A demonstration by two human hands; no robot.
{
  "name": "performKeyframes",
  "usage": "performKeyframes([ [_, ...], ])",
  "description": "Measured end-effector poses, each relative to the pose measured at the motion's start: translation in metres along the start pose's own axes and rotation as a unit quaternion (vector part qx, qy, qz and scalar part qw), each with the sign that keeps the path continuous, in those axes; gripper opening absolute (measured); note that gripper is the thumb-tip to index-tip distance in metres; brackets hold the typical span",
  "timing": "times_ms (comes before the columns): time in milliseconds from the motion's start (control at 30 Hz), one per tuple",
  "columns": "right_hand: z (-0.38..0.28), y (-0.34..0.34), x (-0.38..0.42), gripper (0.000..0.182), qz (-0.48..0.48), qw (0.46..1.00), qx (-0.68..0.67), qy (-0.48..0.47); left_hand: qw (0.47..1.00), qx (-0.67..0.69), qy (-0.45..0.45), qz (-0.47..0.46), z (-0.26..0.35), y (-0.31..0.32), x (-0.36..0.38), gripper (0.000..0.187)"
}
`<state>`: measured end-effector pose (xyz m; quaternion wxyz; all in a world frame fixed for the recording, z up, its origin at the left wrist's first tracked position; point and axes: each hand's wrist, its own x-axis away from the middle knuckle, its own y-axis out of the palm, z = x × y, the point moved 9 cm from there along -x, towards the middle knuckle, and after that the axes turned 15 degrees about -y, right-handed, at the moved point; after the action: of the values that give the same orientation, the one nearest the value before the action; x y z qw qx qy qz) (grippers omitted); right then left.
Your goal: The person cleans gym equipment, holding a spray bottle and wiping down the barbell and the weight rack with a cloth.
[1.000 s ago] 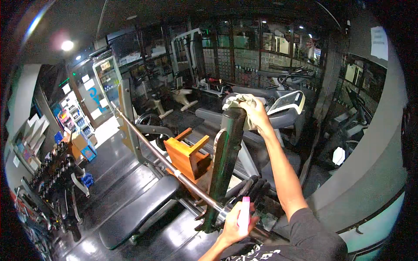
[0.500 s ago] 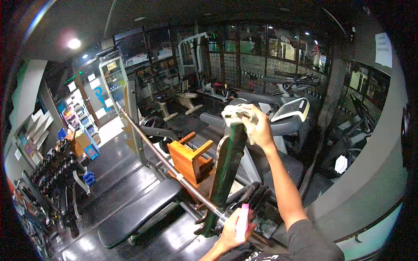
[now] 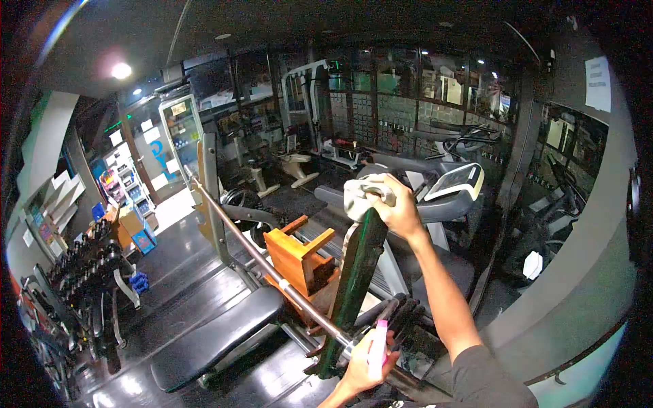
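A whitish cloth [image 3: 357,197] lies against the top end of a dark upright post [image 3: 360,272]. Closed around the cloth is my right hand [image 3: 400,207], pressing it on the post. My left hand [image 3: 364,367] grips a white bottle with a pink top [image 3: 378,348], low in the view and close to the barbell. The steel barbell [image 3: 252,248] runs diagonally from the far upright to beside my left hand, above a black padded bench [image 3: 224,333].
An orange wooden stool [image 3: 292,255] lies tipped behind the barbell. A treadmill console [image 3: 452,182] is beyond my right hand. A dumbbell rack [image 3: 88,265] stands at the left, a glass-door fridge [image 3: 182,129] farther back, and a grey wall [image 3: 578,285] curves along the right.
My right hand and the cloth have shifted slightly down and left at the post's top. The view has tilted a little; my left hand still holds the bottle.
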<state>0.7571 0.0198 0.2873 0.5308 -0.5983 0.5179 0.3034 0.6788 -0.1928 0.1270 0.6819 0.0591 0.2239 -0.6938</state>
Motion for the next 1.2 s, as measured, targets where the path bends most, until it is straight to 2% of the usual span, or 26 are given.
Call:
performKeyframes([
  [33, -0.004, -0.002, 0.0, 0.024, 0.001, 1.0, 0.002, 0.001, 1.0, -0.008, 0.0, -0.008, 0.001, 0.002, 0.0, 0.041],
  [100, -0.002, -0.002, 0.001, 0.025, 0.006, 0.995, -0.078, 0.055, 1.0, -0.028, 0.014, -0.002, 0.006, 0.002, -0.002, 0.04],
  [167, 0.006, -0.003, 0.003, 0.026, 0.024, 0.994, -0.098, 0.047, 0.999, -0.048, 0.025, 0.003, 0.011, 0.002, 0.001, 0.038],
  [233, 0.018, -0.004, 0.006, 0.025, 0.032, 0.986, -0.146, 0.074, 0.996, 0.047, -0.078, -0.024, -0.003, 0.002, 0.001, 0.039],
  [300, 0.014, -0.007, 0.005, 0.022, 0.042, 0.982, -0.147, 0.111, 0.995, 0.056, -0.075, -0.018, -0.006, 0.001, 0.003, 0.039],
  [367, 0.031, -0.003, 0.015, 0.018, 0.037, 0.965, -0.161, 0.204, 0.995, 0.065, -0.071, -0.015, -0.005, -0.001, 0.004, 0.038],
  [400, 0.031, -0.003, 0.013, 0.016, 0.059, 0.969, -0.176, 0.164, 0.996, 0.061, -0.065, -0.004, -0.003, -0.004, 0.004, 0.037],
  [567, 0.049, -0.003, 0.021, 0.02, 0.045, 0.964, -0.172, 0.197, 0.995, 0.065, -0.082, 0.005, -0.004, -0.009, 0.002, 0.04],
  [633, 0.063, -0.012, 0.019, 0.023, 0.115, 0.983, -0.13, 0.054, 0.996, 0.064, -0.068, 0.004, -0.007, -0.009, 0.003, 0.041],
  [667, 0.061, -0.015, 0.024, 0.026, 0.12, 0.975, -0.15, 0.111, 0.997, 0.063, -0.055, 0.002, -0.006, -0.009, 0.002, 0.043],
  [833, 0.073, -0.034, 0.034, 0.025, 0.151, 0.958, -0.147, 0.193, 0.996, 0.067, -0.064, -0.002, -0.005, -0.006, -0.001, 0.044],
  [900, 0.025, -0.059, 0.011, 0.022, 0.187, 0.98, 0.045, 0.05, 0.996, 0.057, -0.062, -0.006, -0.006, -0.006, -0.004, 0.044],
  [967, -0.008, -0.058, 0.001, 0.02, 0.244, 0.97, 0.002, 0.001, 0.997, 0.05, -0.057, -0.011, -0.006, -0.004, -0.003, 0.045],
  [1033, -0.023, -0.023, -0.01, 0.023, 0.07, 0.988, 0.111, -0.078, 0.995, 0.064, -0.08, -0.016, -0.009, -0.002, -0.003, 0.046],
  [1067, -0.033, 0.005, -0.017, 0.027, -0.081, 0.98, 0.143, -0.112, 0.995, 0.056, -0.077, -0.013, -0.008, -0.001, -0.004, 0.042],
  [1100, -0.012, 0.009, -0.01, 0.028, -0.026, 0.999, -0.018, -0.016, 0.996, 0.047, -0.074, -0.01, -0.008, -0.002, -0.005, 0.039],
  [1167, -0.013, -0.003, -0.009, 0.026, -0.011, 0.999, 0.022, 0.022, 0.996, 0.054, -0.074, -0.006, -0.009, -0.002, -0.003, 0.039],
  [1200, -0.004, -0.009, -0.005, 0.023, 0.028, 0.999, 0.0, 0.035, 0.995, 0.062, -0.075, 0.001, -0.01, -0.003, -0.003, 0.038],
])
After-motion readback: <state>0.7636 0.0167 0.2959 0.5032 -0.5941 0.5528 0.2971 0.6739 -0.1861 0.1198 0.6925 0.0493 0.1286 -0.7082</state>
